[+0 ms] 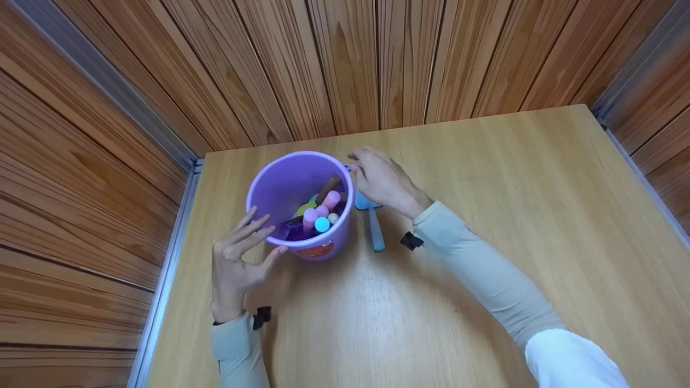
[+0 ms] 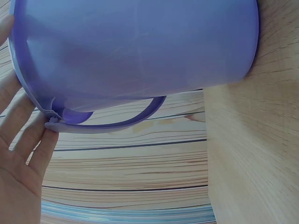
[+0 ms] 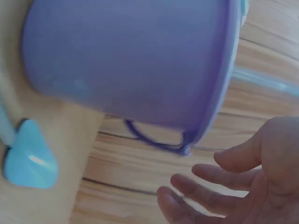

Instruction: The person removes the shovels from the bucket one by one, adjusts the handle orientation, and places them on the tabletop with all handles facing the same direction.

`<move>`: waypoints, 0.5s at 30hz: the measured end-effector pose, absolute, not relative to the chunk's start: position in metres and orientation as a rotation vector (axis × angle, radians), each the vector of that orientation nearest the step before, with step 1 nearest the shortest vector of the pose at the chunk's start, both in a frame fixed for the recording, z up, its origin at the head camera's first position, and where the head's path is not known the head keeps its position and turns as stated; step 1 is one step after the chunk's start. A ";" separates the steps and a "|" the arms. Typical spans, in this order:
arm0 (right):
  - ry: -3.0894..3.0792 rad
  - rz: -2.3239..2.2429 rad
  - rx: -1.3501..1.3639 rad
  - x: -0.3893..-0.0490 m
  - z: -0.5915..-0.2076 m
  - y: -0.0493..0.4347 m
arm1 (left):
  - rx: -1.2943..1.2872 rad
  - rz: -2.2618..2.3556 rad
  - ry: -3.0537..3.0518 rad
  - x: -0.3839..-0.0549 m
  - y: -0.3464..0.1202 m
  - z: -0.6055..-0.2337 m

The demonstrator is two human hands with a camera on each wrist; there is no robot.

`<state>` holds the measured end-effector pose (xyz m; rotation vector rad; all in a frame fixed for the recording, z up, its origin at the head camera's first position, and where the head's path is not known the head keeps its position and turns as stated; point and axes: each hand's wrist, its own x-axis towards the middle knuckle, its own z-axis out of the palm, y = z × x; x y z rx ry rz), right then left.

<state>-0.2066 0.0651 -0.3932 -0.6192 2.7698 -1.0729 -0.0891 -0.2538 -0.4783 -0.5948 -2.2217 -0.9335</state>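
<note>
A purple bucket [image 1: 302, 161] stands upright on the wooden table, its handle [image 2: 117, 125] hanging down along the far side. Inside lie several toys, among them pink rounded pieces [image 1: 310, 216], a turquoise-ended piece [image 1: 322, 224] and a brown stick [image 1: 327, 188]; their kinds are unclear. My left hand [image 1: 237, 264] touches the rim at the near left with spread, fairly straight fingers. Beside the right rim, close to the handle's joint, my right hand [image 1: 385, 180] has loosely bent fingers. In the right wrist view that hand [image 3: 247, 182] holds nothing and stays apart from the bucket.
A blue toy shovel [image 1: 375, 229] lies on the table [image 1: 485, 215] just right of the bucket, partly under my right hand. Wood-panelled walls [image 1: 350, 64] rise behind and at both sides. Metal rails [image 1: 167, 291] run along the table's side edges.
</note>
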 end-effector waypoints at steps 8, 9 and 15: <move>2.763 -1.039 -0.937 -0.209 -0.388 0.044 | -0.579 -0.949 -2.248 -0.089 -0.253 -0.476; 2.736 -1.027 -0.994 -0.211 -0.390 0.041 | -0.578 -0.952 -2.248 -0.089 -0.253 -0.476; 2.565 -0.864 -1.145 -0.224 -0.395 0.018 | -0.574 -0.950 -2.247 -0.088 -0.255 -0.475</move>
